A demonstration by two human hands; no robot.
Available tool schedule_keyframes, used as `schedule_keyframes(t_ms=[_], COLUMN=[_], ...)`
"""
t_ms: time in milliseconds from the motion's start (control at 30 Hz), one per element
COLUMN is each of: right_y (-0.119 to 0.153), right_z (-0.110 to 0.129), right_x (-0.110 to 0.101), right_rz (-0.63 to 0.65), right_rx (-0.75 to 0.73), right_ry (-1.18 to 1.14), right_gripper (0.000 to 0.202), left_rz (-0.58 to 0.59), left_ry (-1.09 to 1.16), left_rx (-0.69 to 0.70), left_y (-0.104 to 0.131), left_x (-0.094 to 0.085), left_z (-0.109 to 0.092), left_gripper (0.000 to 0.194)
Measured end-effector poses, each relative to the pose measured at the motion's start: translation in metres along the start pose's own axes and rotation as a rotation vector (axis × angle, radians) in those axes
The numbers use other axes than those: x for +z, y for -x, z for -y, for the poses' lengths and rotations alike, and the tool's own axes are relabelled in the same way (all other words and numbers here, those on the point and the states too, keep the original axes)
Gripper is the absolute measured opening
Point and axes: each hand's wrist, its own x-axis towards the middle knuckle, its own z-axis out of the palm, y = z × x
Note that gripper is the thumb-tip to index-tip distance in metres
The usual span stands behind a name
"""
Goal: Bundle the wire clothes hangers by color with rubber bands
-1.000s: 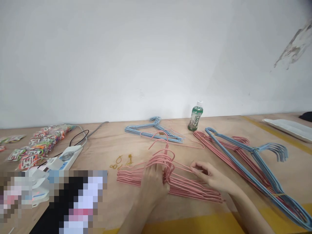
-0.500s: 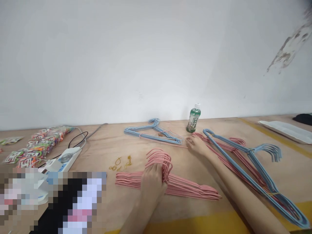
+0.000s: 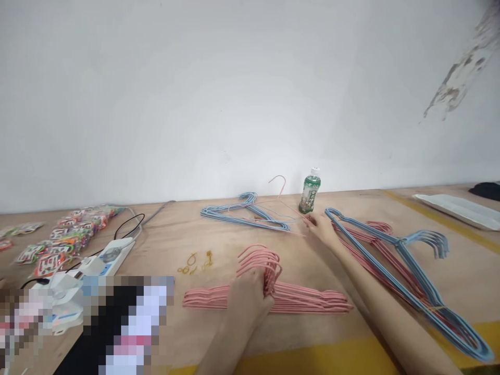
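My left hand (image 3: 250, 294) is closed around the necks of a bunch of pink hangers (image 3: 308, 298), whose hooks stick up above the fingers. Farther back, my right hand (image 3: 321, 227) pinches the right end of a single pink hanger (image 3: 282, 183). That hanger is tilted, its hook raised against the wall, over a stack of blue hangers (image 3: 219, 214) lying on the table. Just behind my right hand stands a green-labelled bottle (image 3: 310, 192) with a white cap.
At the right, bundled blue hangers (image 3: 363, 227) lie over more pink hangers (image 3: 398, 263). Yellow rubber bands (image 3: 191, 259) lie left of centre. Packaged colourful items (image 3: 70, 234), a power strip (image 3: 121, 249) and cables are at left. A white tray (image 3: 461, 209) sits far right.
The single pink hanger in my right hand has lifted, and its hook now rises above the blue stack. My left hand has turned the pink bunch slightly, its right end swinging away from me.
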Motion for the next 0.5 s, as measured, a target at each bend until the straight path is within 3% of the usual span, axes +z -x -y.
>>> schedule_keyframes(t_ms=[100,233,367,500], right_y=[0.015,0.048,0.091,0.132], right_z=[0.009,0.029,0.06,0.089], right_x=[-0.027,-0.053,-0.065,-0.068], right_rz=[0.032,0.135,0.291,0.406], right_rx=[-0.036,-0.089,-0.09,-0.067], right_ry=[-0.104,-0.212,-0.324,-0.254], right_gripper=[0.031,0.036,0.037,0.036], left_rz=[-0.051,-0.232,-0.468,-0.63], left_ry=[-0.004,-0.02,-0.031,-0.066], left_rx=[0.007,0.062,0.046,0.019], left_y=[0.008,0.022,0.036,0.049], left_x=[-0.001,0.002,0.015,0.029], left_z=[-0.005,-0.007,-0.006,-0.004], left_gripper=[0.02,0.031,0.035,0.034])
